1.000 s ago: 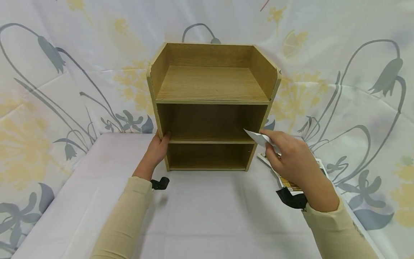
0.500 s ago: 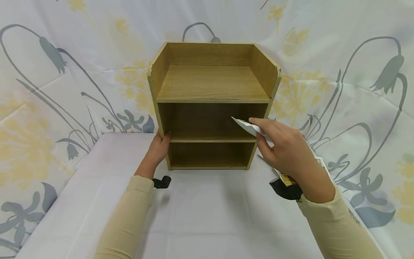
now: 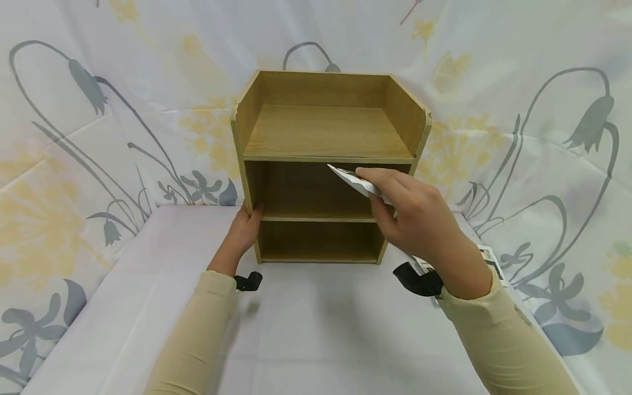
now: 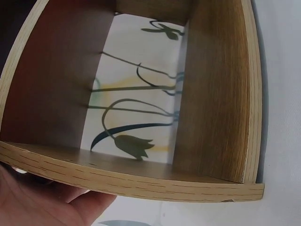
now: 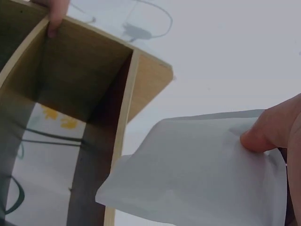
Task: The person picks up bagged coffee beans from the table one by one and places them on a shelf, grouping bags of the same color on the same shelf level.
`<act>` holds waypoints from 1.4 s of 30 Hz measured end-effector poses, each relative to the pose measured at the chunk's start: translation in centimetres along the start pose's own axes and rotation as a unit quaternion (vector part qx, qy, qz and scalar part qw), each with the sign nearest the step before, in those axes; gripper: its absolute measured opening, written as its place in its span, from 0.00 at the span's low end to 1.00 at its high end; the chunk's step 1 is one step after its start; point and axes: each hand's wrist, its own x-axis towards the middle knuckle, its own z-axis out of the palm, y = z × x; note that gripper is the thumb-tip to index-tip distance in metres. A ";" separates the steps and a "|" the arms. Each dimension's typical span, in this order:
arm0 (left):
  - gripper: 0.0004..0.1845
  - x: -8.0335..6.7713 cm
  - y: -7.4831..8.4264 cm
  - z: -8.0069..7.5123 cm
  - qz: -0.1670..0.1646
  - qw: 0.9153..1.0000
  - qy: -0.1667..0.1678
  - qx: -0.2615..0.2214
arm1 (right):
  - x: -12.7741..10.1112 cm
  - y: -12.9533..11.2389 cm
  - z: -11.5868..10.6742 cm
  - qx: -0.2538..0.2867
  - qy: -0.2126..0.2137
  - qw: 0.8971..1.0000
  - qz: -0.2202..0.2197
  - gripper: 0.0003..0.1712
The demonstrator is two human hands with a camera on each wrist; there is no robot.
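A wooden shelf unit (image 3: 326, 129) with a raised-edge top and two openings below stands at the back of the table. My left hand (image 3: 242, 233) grips its left side panel, thumb on the front edge; in the left wrist view that panel (image 4: 131, 183) runs just above the fingers. A thin white packet (image 3: 359, 183) is pinched between the thumb and fingers of my right hand (image 3: 417, 214). It is held in front of the upper opening, its pointed end toward the shelf. In the right wrist view the packet's plain pale face (image 5: 188, 165) overlaps the shelf's front edge.
Behind my right wrist lies a flat printed item (image 3: 489, 257), mostly hidden by the arm. A white cloth (image 3: 306, 329) covers the table. Flower-patterned fabric (image 3: 518, 164) hangs behind and at both sides.
My right hand has moved left and slightly up with the white packet, from the shelf's right edge to in front of the upper opening. The left hand keeps its hold.
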 end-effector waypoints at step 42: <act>0.36 -0.1 -0.3 0.3 0.015 1.000 0.000 -0.019 | 6.7 0.4 7.7 -0.022 0.016 0.999 -0.030 0.17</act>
